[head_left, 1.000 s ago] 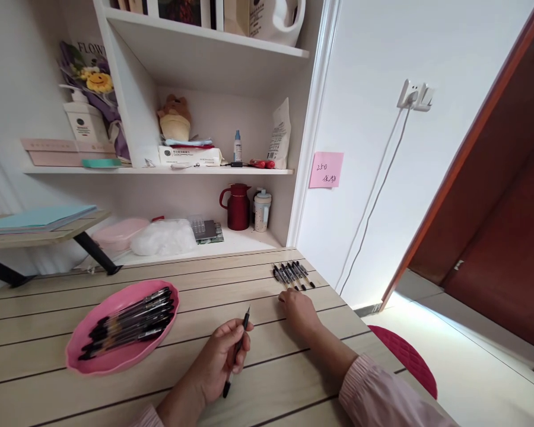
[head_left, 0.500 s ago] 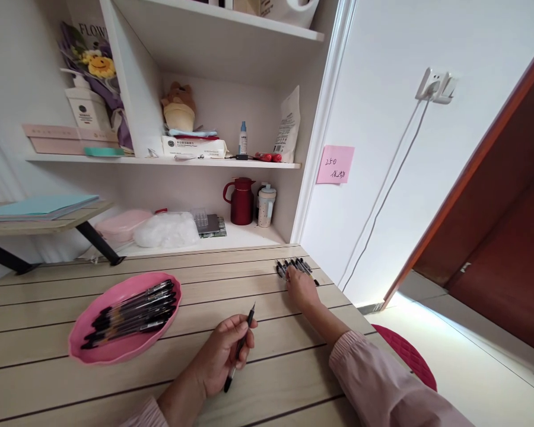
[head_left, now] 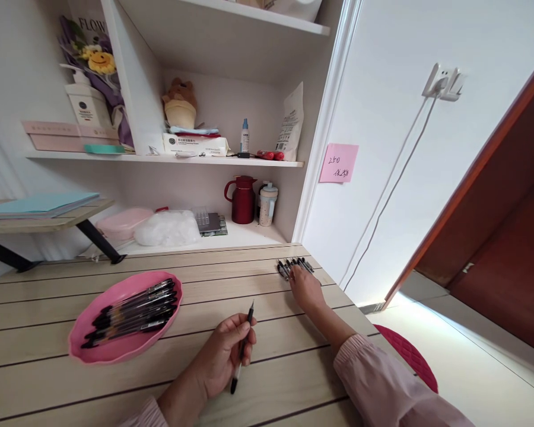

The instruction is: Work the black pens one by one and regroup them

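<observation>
Head camera: a pink dish (head_left: 80,344) sits on the slatted wooden table (head_left: 35,385), and a heap of pens (head_left: 133,311) lies in it, all pointing roughly the same way. To the right of the dish and a little nearer the person, the left hand (head_left: 222,356) is curled around a black pen (head_left: 242,344), pinching it between thumb and fingers. This pen stands slanted, its tip up and away from the person and its back end just above the table. Further right of the dish, near the table's far right corner, a row of pens (head_left: 289,265) lies side by side on the wood. The right hand (head_left: 307,287) reaches out from a pink sleeve (head_left: 382,385) and rests its fingers on the near ends of that row. Its back faces the camera, so I cannot tell whether the fingers grip a pen or merely lie on them. Behind the dish, in the shelf niche, a dark red jug (head_left: 241,200) stands upright. A pink sticky note (head_left: 338,163) hangs on the wall, far right of the dish.
</observation>
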Tool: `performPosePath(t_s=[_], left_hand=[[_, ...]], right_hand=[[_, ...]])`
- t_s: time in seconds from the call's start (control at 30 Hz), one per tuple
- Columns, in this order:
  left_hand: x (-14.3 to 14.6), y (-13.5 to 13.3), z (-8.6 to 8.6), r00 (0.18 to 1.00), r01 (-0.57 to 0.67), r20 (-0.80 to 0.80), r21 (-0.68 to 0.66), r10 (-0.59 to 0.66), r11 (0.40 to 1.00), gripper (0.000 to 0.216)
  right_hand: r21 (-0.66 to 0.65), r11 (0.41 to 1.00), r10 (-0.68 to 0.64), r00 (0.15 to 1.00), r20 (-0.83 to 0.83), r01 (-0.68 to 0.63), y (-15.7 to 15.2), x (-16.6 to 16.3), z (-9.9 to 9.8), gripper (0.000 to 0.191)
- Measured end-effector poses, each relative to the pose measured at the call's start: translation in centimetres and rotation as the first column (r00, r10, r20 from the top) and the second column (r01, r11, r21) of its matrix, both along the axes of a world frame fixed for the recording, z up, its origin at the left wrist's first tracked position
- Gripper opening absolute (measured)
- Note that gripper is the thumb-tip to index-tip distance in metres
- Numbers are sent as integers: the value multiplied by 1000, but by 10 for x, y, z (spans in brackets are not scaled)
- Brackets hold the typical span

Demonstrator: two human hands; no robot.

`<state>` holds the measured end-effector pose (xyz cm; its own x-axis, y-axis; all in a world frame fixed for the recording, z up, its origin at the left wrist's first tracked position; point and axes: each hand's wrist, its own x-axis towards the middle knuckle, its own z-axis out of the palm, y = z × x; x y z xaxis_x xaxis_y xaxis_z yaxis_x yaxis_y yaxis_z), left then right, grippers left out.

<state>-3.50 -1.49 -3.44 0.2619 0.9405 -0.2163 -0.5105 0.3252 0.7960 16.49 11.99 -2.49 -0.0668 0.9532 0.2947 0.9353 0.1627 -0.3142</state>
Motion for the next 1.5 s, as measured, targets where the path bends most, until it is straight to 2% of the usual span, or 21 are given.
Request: performPosePath(t_s=[0.07, 0.1, 0.13, 0.17, 0.2, 0.23, 0.27, 0.37, 0.47, 0.6, 0.67, 0.7, 0.8, 1.07, 1.5], left_hand=[[0, 1, 0, 994, -60, 88, -15, 61, 998, 9], [0, 2, 0, 986, -98, 130, -24, 100, 995, 8], [1, 3, 0, 976, -139, 165, -31, 142, 990, 6], [1, 4, 0, 964, -183, 190, -37, 186, 982, 6], [1, 5, 1, 951, -226, 206, -40, 229, 973, 6], [1, 6, 1, 939, -265, 215, -43, 268, 963, 7], [0, 6, 1, 929, -297, 219, -45, 300, 954, 8], [0, 7, 2, 906, -356, 230, -42, 355, 934, 8], [-1, 9, 2, 904, -356, 244, -28, 352, 934, 8], [-3, 11, 0, 916, -309, 247, -69, 316, 949, 20], [-4, 11, 0, 928, -283, 229, -84, 295, 955, 27], [-4, 11, 0, 935, -270, 217, -81, 281, 960, 29], [-5, 10, 0, 953, -232, 186, -53, 238, 971, 30], [-5, 8, 0, 971, -206, 122, -10, 206, 978, 29], [-5, 8, 0, 977, -195, 92, 20, 193, 981, 27]], right_hand=[[-11, 1000, 26, 981, -192, -29, -16, -4, 5, 7], [-53, 995, 67, 949, -308, -87, -27, -9, 5, 5], [-126, 970, 132, 888, -441, -207, -40, -15, 5, 8], [-232, 913, 151, 806, -573, -336, -54, -22, 3, 13], [-323, 827, 149, 734, -663, -460, -69, -30, 1, 19], [-363, 748, 150, 675, -722, -555, -82, -38, -2, 21], [-361, 708, 163, 638, -753, -607, -95, -46, -6, 17], [-255, 789, 199, 625, -755, -559, -119, -62, -12, 11], [-177, 856, 234, 669, -706, -486, -121, -67, -10, 9], [-65, 931, 285, 829, -481, -358, -92, -55, -1, 11], [-21, 971, 218, 923, -317, -237, -69, -44, 1, 13], [-40, 985, 156, 957, -243, -170, -58, -38, 2, 13], [-82, 996, 23, 996, -86, -30, -31, -24, -3, 16], [-130, 988, -76, 996, 46, 82, -9, -15, -18, 19], [-137, 985, -92, 993, 69, 101, -3, -15, -15, 21]])
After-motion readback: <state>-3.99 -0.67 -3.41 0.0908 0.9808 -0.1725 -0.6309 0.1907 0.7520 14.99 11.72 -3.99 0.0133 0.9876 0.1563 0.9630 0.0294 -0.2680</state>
